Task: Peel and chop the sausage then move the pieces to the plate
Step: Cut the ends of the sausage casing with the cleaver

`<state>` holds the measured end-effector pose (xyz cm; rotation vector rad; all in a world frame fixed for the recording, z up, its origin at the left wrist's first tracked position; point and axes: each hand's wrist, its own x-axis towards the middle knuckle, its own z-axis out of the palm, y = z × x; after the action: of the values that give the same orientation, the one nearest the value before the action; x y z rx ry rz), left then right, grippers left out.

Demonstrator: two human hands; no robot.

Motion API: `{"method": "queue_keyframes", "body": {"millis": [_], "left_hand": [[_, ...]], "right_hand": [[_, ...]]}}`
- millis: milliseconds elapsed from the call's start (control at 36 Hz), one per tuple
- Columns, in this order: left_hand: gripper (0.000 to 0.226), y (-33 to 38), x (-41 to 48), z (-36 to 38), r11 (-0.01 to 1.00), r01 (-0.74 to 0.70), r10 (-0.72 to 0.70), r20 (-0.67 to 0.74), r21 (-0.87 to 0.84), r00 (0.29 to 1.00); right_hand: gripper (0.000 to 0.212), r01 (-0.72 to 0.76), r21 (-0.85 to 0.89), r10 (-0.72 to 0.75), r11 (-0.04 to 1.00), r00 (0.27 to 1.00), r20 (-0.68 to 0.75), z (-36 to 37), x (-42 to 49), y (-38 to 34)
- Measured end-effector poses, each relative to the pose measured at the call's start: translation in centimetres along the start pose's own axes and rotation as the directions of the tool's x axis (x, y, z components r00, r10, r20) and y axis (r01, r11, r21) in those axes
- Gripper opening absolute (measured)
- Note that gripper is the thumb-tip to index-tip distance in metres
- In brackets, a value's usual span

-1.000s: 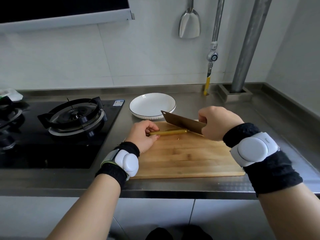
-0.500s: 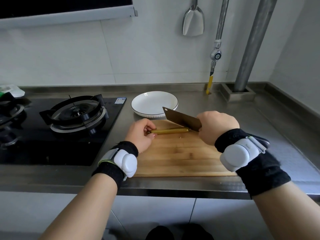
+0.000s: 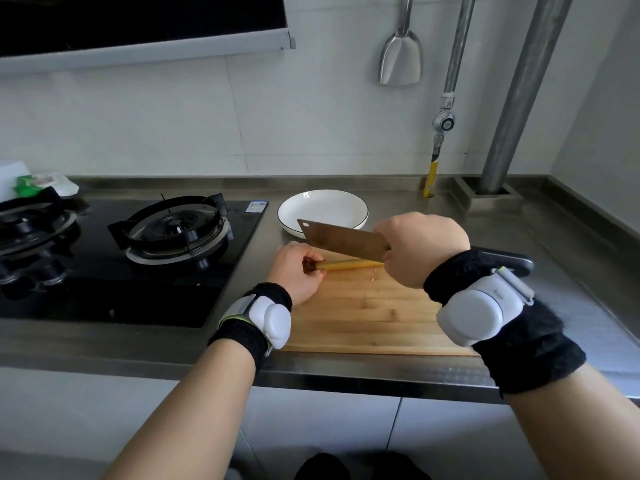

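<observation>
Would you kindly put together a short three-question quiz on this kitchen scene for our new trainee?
1. True or false: sausage pieces already lie in the white plate.
2. Which hand holds the cleaver? A) left B) right C) neither
3. Fill in: the left hand holds one end of the sausage on the wooden ______.

Key:
1. False; the plate shows no pieces, and the sausage is whole and in its yellow casing.
2. B; the right hand has its grip on the handle, blade above the sausage.
3. Cutting board.
</observation>
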<state>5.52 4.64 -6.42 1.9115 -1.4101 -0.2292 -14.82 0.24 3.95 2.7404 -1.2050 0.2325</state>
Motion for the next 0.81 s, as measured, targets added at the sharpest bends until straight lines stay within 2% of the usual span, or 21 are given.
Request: {"method": "queue_keyframes", "body": {"millis": [278,389,472,528,611,694,806], "left_hand": [[0.008,0.6,-0.4,-0.4,0.996,0.079,-0.08,-0.021,-0.039,0.997],[0.011,0.2,-0.8,-0.7,0.991,0.129,-0.131,-0.069,-0.043,0.989],[0.015,-0.3,-1.5,-0.7,0.995,0.096,-0.098,-0.121,-0.017,0.988],[0.016,-0.2,-1.9,-0.8,0.997,0.073,-0.073,-0.137,-0.007,0.988],[0.018,0.4,-2.5,-1.0,1.0,0.018,-0.015,-0.12,0.023,0.993],[0.021,0.4,-2.7,-0.8,0.997,-0.027,0.035,-0.11,0.075,0.993],[0.023,-0.2,-2.3,-0.5,0.979,-0.118,0.14,-0.123,0.168,0.983]], "right_hand": [[0.02,0.011,-0.05,-0.01,0.999,1.0,0.01,-0.6,-1.5,-0.5],[0.032,0.024,-0.064,-0.025,0.998,1.0,-0.015,0.0,-2.1,-0.6],[0.025,-0.03,0.003,0.03,1.0,0.999,-0.022,0.1,-2.3,-0.6],[0.021,-0.091,0.11,0.09,0.99,0.996,0.01,0.1,-1.9,-0.3],[0.017,-0.168,0.362,0.142,0.917,0.985,0.097,0.3,-1.3,0.2],[0.014,-0.267,0.569,0.179,0.778,0.962,0.206,0.8,-1.2,0.5],[0.013,-0.39,0.722,0.225,0.572,0.921,0.318,1.3,-1.8,1.0]]}}
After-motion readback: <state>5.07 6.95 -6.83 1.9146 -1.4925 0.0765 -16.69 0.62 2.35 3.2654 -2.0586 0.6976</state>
